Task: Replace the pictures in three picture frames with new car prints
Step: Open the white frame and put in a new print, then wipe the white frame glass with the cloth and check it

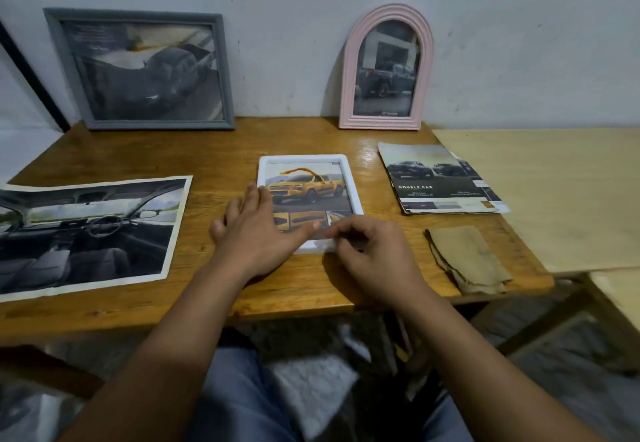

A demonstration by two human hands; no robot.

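- Clearly the weak spot was the near edge of the small white rectangular plastic frame (310,203), which lay flat on the brown wooden table (291,137) with the yellow pickup-truck print (306,188) showing in it.
- My left hand (258,234) lay flat with straight fingers across the frame's near left part, pressing it down and gripping nothing; had that palm slid, the frame could have skated on the glossy wood.
- My right hand (372,256) had its fingers curled at the frame's near right corner; it looked like a pinch on the rim or the print's edge, but which of the two I could not tell.
- If it was paper I pinched, a hard pull could have creased or torn the print, I judged.
- The frame sat close to the table's front edge, so a shove toward me might have tipped it off.
- The grey rectangular wooden frame (138,67) and the pink arched frame (387,67) leaned upright against the wall at the back, each holding a dark truck picture; a jolt to the table could have toppled them.
- The large car-interior print (88,230) lay loose to my left, near my forearm, and a careless sweep could have crumpled it.
- The stack of car brochures (438,178) and the folded tan cloth (465,258) lay to my right, well apart from my hands.
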